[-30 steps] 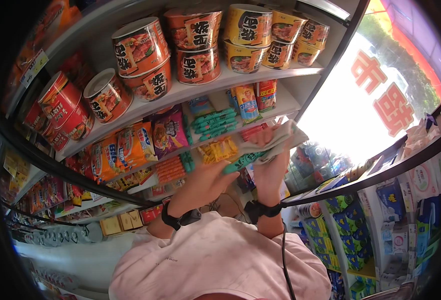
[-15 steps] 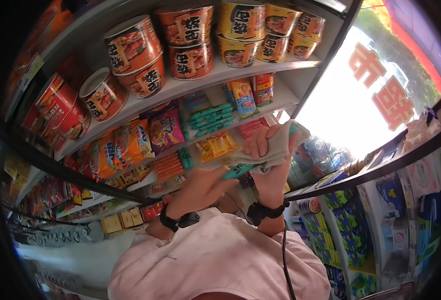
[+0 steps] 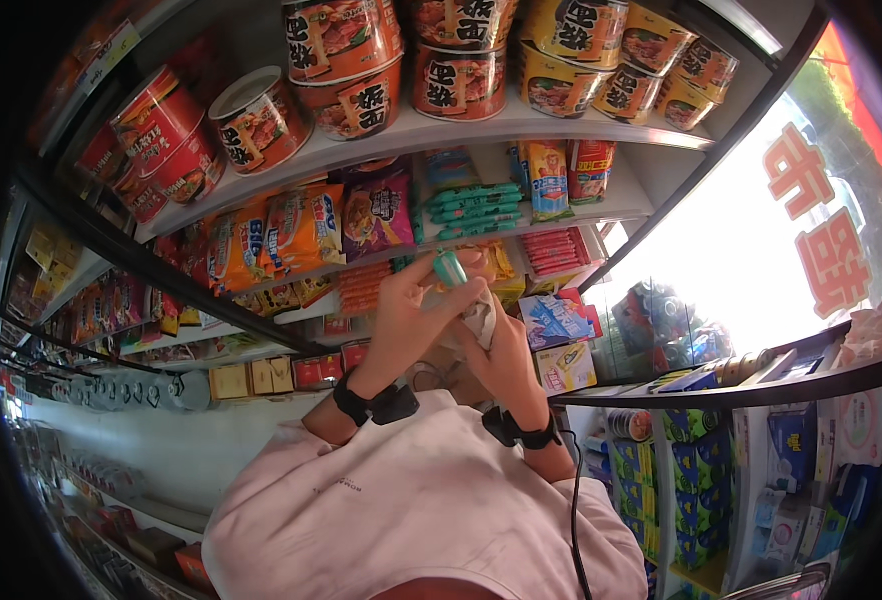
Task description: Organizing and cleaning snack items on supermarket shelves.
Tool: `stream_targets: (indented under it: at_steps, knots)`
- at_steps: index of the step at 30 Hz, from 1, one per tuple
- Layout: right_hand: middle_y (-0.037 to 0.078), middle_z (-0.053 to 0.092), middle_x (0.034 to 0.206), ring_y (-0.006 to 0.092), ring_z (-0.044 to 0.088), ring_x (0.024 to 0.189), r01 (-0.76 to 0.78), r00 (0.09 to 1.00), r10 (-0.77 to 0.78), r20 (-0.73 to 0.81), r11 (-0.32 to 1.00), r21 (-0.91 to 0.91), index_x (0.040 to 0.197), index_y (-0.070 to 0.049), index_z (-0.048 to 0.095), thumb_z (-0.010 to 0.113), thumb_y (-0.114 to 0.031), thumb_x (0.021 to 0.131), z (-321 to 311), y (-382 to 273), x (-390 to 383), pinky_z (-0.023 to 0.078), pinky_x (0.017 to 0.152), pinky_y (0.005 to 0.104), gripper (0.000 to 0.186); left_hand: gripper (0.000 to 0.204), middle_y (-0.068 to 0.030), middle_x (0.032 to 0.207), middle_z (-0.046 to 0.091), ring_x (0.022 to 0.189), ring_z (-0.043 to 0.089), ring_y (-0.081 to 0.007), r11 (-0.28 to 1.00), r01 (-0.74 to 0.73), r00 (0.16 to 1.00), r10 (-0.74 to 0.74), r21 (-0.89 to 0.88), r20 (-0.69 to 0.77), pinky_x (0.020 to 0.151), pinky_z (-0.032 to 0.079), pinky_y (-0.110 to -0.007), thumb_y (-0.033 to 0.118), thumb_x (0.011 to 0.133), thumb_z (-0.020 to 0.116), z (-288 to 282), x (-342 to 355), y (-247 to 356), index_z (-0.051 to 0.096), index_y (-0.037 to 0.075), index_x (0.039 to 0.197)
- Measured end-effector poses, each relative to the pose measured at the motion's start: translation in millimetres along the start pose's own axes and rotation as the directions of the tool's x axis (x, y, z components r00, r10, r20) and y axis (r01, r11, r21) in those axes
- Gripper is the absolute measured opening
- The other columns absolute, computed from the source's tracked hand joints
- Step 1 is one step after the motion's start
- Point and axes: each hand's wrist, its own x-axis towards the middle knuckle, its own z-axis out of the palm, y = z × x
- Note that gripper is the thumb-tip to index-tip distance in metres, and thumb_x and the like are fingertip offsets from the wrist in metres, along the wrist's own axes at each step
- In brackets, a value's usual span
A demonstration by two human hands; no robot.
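My left hand (image 3: 409, 312) is closed around a slim teal-wrapped stick (image 3: 449, 268), which looks like a packaged sausage; its upper end shows above my fingers. Close against it, my right hand (image 3: 509, 362) grips a crumpled grey cloth (image 3: 479, 318), partly hidden between the two hands. Both hands are together in front of the middle shelf. Behind them lies a stack of similar teal sausages (image 3: 475, 208). Yellow packets (image 3: 502, 262) are partly covered by my fingers.
Instant noodle tubs (image 3: 461, 84) line the shelf above. Orange snack bags (image 3: 303, 228) and a purple bag (image 3: 378, 212) stand at left, red sticks (image 3: 554, 252) at right. A dark-edged counter (image 3: 741, 397) curves along the right, with boxes (image 3: 558, 318) nearby. A cable (image 3: 575, 510) hangs from my right wrist.
My hands have come together from apart. The right hand with the cloth has moved down and left; the left has risen with the teal stick. The view has shifted, too.
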Motion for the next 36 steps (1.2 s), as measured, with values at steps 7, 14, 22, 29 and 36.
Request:
stream_targets:
  at_steps: [7, 14, 22, 29, 36]
  knots:
    - [0.017, 0.062, 0.074, 0.0363, 0.063, 0.067, -0.209, 0.965, 0.208, 0.163, 0.978, -0.012, 0.107, 0.000, 0.054, 0.065, -0.014, 0.088, 14, 9, -4, 0.048, 0.060, 0.0385, 0.026, 0.034, -0.0169, 0.116, 0.067, 0.113, 0.063, -0.0215, 0.989, 0.002, 0.999, -0.007, -0.146, -0.034, 0.097, 0.051, -0.034, 0.015, 0.096, 0.062, -15, -1, 0, 0.058, -0.004, 0.124]
    - [-0.004, 0.049, 0.061, 0.0093, 0.044, 0.047, -0.836, 0.517, 0.479, 0.709, 0.106, 0.538, 0.092, -0.005, 0.052, 0.056, -0.029, 0.100, 11, -16, 5, 0.029, 0.042, 0.0253, 0.026, 0.039, -0.0177, 0.113, 0.068, 0.119, 0.060, -0.0301, 0.930, 0.130, 0.981, -0.069, -0.344, 0.183, 0.102, 0.047, -0.040, 0.024, 0.098, 0.060, -58, 17, -39, 0.058, -0.004, 0.124]
    - [0.001, 0.053, 0.064, 0.0107, 0.046, 0.050, -0.826, 0.547, 0.335, 0.767, 0.072, 0.558, 0.091, -0.004, 0.052, 0.055, -0.031, 0.101, 7, 15, 10, 0.032, 0.044, 0.0262, 0.029, 0.037, -0.0173, 0.114, 0.068, 0.115, 0.062, -0.0266, 0.843, 0.115, 0.973, 0.009, -0.525, 0.229, 0.102, 0.046, -0.039, 0.023, 0.098, 0.059, -50, 21, -28, 0.058, -0.003, 0.124]
    - [0.005, 0.063, 0.084, 0.0132, 0.059, 0.073, -0.187, 0.958, 0.167, 0.233, 0.980, 0.067, 0.109, 0.003, 0.056, 0.057, -0.022, 0.098, 25, 44, 17, 0.046, 0.065, 0.0271, 0.027, 0.039, -0.0128, 0.125, 0.064, 0.117, 0.058, -0.0177, 0.993, 0.085, 0.985, -0.096, 0.083, 0.142, 0.101, 0.045, -0.033, 0.024, 0.100, 0.058, -35, 20, -54, 0.056, 0.000, 0.131]
    - [0.001, 0.062, 0.096, 0.0068, 0.057, 0.087, -0.320, 0.860, 0.510, -0.002, 0.542, 0.777, 0.113, -0.002, 0.058, 0.053, -0.020, 0.102, 1, 51, 38, 0.047, 0.075, 0.0254, 0.022, 0.063, -0.0120, 0.107, 0.066, 0.105, 0.064, -0.0142, 0.901, 0.182, 0.924, -0.294, 0.394, 0.245, 0.086, 0.051, -0.029, 0.011, 0.094, 0.066, -15, 3, -47, 0.034, 0.003, 0.148]
